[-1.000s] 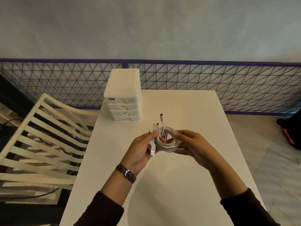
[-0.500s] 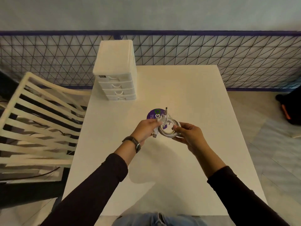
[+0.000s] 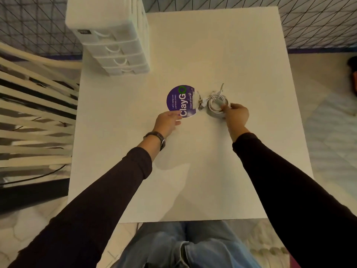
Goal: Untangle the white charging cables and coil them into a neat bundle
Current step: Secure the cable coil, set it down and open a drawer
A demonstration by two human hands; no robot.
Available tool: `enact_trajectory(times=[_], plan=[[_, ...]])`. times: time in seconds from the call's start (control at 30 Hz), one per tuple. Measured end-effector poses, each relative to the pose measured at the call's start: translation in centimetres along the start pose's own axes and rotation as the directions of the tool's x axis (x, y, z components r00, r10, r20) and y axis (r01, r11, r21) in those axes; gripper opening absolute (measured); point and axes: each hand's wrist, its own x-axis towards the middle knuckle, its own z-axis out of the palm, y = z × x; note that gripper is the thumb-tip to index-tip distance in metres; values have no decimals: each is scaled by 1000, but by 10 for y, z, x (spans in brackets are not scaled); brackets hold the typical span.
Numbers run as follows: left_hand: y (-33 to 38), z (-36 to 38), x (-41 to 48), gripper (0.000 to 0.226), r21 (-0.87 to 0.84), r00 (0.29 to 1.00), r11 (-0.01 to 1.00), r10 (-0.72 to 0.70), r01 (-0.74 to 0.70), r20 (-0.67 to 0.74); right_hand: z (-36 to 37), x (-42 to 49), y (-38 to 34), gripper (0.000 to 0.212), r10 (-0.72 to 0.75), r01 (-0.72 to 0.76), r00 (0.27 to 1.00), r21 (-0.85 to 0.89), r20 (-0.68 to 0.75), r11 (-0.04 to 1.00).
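The white charging cables (image 3: pixel 215 104) lie coiled in a round bundle on the white table (image 3: pixel 193 171), with plug ends sticking out to the left and upward. My right hand (image 3: pixel 235 115) grips the near right side of the coil, fingers curled on it. My left hand (image 3: pixel 168 121) has left the cables and hovers at the near edge of a round purple sticker (image 3: pixel 180 101), fingers relaxed and holding nothing.
A white plastic drawer unit (image 3: pixel 114 39) stands at the table's far left corner. A slatted white chair (image 3: pixel 34 117) is to the left. A wire mesh railing (image 3: pixel 318 22) runs behind the table. My jeans (image 3: pixel 185 246) show below the near edge.
The coil has gone down onto the table. My left hand has let go of it and moved left toward the sticker, while my right hand keeps its hold.
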Motion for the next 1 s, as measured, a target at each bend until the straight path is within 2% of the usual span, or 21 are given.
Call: enact_trajectory(times=[0.1,0.2,0.27,0.33,0.43,0.53,0.73,0.83,0.9,1.0], plan=[[-5,2,0,27,-24,1000,1000,-4,4,-6,-5,4,6,19,-73,67,997,-231,-19,971],[-8,1,-5,28,-37,1000,999,-15,16,23,-10,9,2,25,-91,93,996,-340,24,936],[-8,-1,-11,30,-32,999,999,-11,13,47,-14,4,-4,44,-114,126,992,-409,55,904],[-8,-8,-17,31,-36,999,999,2,-1,50,-20,-5,-15,57,-188,178,982,-479,27,859],[-7,-22,-27,30,-68,1000,998,18,-17,15,-27,-18,-29,42,-293,273,956,-478,35,835],[-1,-41,-39,28,-114,999,993,38,-42,-37,-22,-34,-43,22,-360,378,925,-424,125,823],[34,-104,-44,26,-165,975,970,152,-178,-159,33,-67,-71,16,-488,603,796,-388,358,697],[66,-146,-27,23,-154,935,945,245,-289,-255,75,-83,-92,16,-479,649,757,-426,445,630],[88,-171,-12,20,-90,882,918,340,-387,-326,104,-97,-102,16,-510,701,711,-434,484,565],[119,-205,8,20,184,723,812,579,-554,-376,151,-116,-114,16,-584,775,632,-440,510,454]])
